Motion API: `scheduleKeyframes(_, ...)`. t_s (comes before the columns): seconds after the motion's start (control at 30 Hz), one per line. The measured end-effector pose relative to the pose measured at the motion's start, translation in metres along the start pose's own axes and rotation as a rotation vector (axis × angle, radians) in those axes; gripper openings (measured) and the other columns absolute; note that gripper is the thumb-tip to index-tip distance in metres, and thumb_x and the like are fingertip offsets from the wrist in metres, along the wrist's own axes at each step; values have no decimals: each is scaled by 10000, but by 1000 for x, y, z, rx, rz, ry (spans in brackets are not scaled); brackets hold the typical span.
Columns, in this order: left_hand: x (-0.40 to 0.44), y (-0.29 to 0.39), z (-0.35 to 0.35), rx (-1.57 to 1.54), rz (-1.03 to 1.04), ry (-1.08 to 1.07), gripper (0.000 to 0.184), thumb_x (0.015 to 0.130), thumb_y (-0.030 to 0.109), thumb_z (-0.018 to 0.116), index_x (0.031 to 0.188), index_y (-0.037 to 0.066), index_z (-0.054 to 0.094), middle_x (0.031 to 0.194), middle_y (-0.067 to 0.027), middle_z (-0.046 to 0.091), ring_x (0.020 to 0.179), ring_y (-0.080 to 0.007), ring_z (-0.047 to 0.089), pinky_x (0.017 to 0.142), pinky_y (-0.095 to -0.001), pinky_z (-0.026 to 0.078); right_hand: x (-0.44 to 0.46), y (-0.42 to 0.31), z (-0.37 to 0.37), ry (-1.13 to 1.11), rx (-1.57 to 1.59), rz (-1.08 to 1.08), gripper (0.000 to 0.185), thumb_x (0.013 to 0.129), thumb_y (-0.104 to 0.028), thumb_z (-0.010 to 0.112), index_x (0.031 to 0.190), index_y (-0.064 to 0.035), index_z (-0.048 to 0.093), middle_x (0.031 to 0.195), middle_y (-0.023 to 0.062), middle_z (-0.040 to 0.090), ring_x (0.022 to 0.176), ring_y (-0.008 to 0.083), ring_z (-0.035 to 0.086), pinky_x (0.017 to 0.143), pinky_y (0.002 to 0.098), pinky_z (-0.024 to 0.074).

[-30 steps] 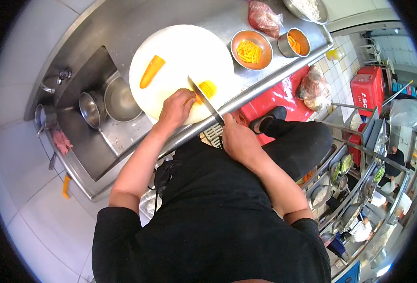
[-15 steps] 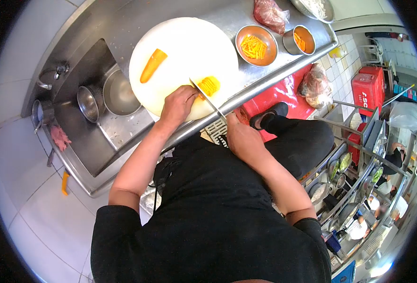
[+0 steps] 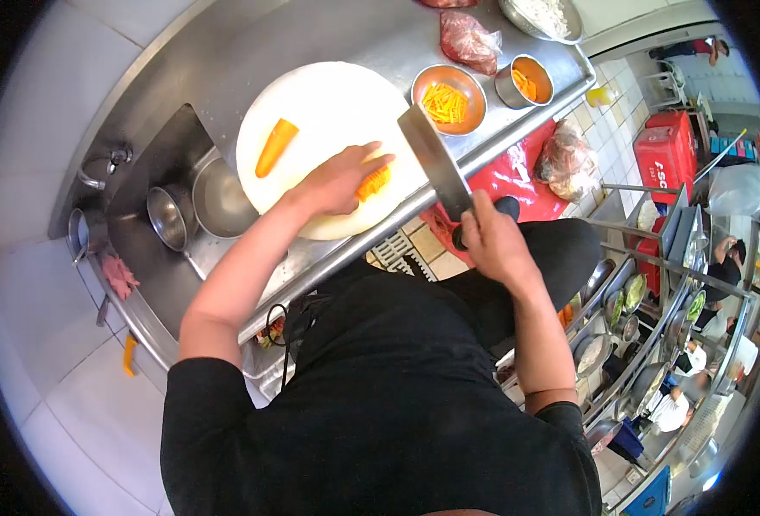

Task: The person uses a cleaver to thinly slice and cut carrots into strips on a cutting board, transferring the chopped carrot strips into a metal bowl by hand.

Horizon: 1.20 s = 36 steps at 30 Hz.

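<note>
My right hand grips the handle of a cleaver, whose broad blade is raised off the round white cutting board and angled over the counter's front edge. Over the board, my left hand is open with its fingers stretched out, beside and partly over a small pile of cut carrot. I cannot tell whether its fingertips touch the pieces. A larger peeled carrot piece lies apart toward the left of the board.
Right of the board stand a bowl of carrot sticks and a metal container with more carrot. Behind are a bag of meat and a colander of white pieces. A sink holding pots lies left. Other people work far right.
The cleaver has lifted off the carrot and swung up to the right with my right hand. My left hand has shifted right and stretched its fingers over the cut pieces. The view has shifted slightly.
</note>
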<state>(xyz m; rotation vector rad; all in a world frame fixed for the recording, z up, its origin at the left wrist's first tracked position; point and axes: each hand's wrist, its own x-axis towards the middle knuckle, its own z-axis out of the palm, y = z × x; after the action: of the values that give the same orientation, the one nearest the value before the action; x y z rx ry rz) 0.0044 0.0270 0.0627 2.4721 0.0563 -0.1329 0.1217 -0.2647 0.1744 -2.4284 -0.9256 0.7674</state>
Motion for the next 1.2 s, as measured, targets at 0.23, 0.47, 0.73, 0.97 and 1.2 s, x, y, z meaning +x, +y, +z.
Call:
scheduleKeyframes(0.23, 36, 3, -10, 294, 210, -299, 682, 705, 23, 806, 1361, 57, 624, 1271, -161, 615, 1204, -366, 625, 1005, -465, 575, 19, 43, -27, 168, 24, -107, 192, 1071, -170, 561, 1152, -7, 499, 874, 317, 665, 880, 549, 684, 803, 590, 503)
scheduleKeyframes(0.47, 19, -18, 5, 100, 20, -219, 507, 752, 144, 809, 1205, 33, 610, 1206, -189, 593, 1159, -403, 617, 956, -506, 556, 45, 67, -51, 174, 645, 151, 88, 1113, -154, 544, 1125, -74, 508, 716, 10, 530, 469, 110, 497, 428, 275, 420)
scheduleKeyframes(0.73, 59, -14, 9, -617, -461, 40, 286, 848, 88, 760, 1080, 25, 606, 948, -119, 675, 764, -224, 678, 702, -370, 573, 68, 76, -96, 554, 1133, 207, 79, 1114, -176, 512, 1155, -115, 484, 739, 14, 522, 509, 133, 526, 441, 313, 481)
scheduleKeyframes(0.97, 276, 73, 4, -1190, -228, 49, 392, 898, 53, 802, 1256, 50, 641, 1067, -55, 697, 818, -134, 685, 673, -278, 595, 55, 98, -100, 847, 1417, 229, 87, 1109, -160, 487, 1177, -130, 442, 761, 29, 507, 543, 150, 527, 466, 340, 514)
scheduleKeyframes(1.2, 453, 126, 27, -211, -128, -44, 494, 814, 123, 872, 1270, 41, 701, 1013, -133, 775, 881, -228, 754, 762, -375, 622, 54, 114, -113, 839, 1460, 296, 86, 1112, -179, 497, 1134, -133, 427, 770, 35, 513, 547, 157, 529, 482, 350, 509)
